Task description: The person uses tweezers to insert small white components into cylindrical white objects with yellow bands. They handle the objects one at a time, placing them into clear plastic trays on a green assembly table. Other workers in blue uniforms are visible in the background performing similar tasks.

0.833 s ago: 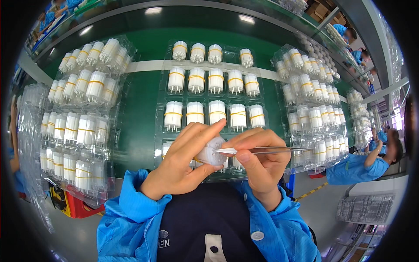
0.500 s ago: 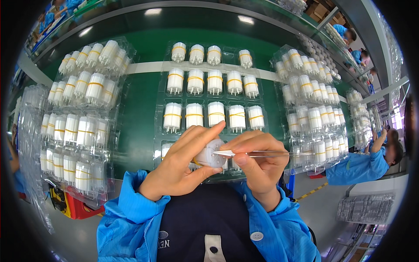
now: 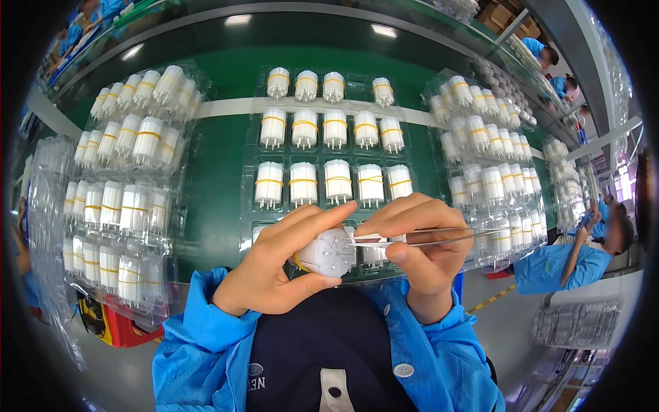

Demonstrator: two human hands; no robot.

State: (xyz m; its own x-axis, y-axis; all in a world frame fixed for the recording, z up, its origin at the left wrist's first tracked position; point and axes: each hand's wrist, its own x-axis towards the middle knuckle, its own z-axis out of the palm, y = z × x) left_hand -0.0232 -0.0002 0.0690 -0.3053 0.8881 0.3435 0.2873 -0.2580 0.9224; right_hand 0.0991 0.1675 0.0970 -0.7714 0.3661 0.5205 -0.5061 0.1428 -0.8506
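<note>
A worker's left hand [image 3: 274,271] pinches a small white plastic cylinder [image 3: 328,253] between thumb and forefinger, its round end face turned up toward the camera, just in front of the near edge of the middle clear tray [image 3: 248,206] on a green bench [image 3: 213,185]. The right hand [image 3: 420,250] is closed around a pair of metal tweezers [image 3: 439,237], fingers pressed together on the shaft, the tips touching the cylinder's end face. The middle tray holds rows of upright white cylinders with yellow bands [image 3: 336,180]. To the left of that tray lies another filled tray [image 3: 123,185]; to its right, a third [image 3: 491,172]. Well to the right of the bench, a person in a blue coat [image 3: 570,264] sits with one arm raised
</note>
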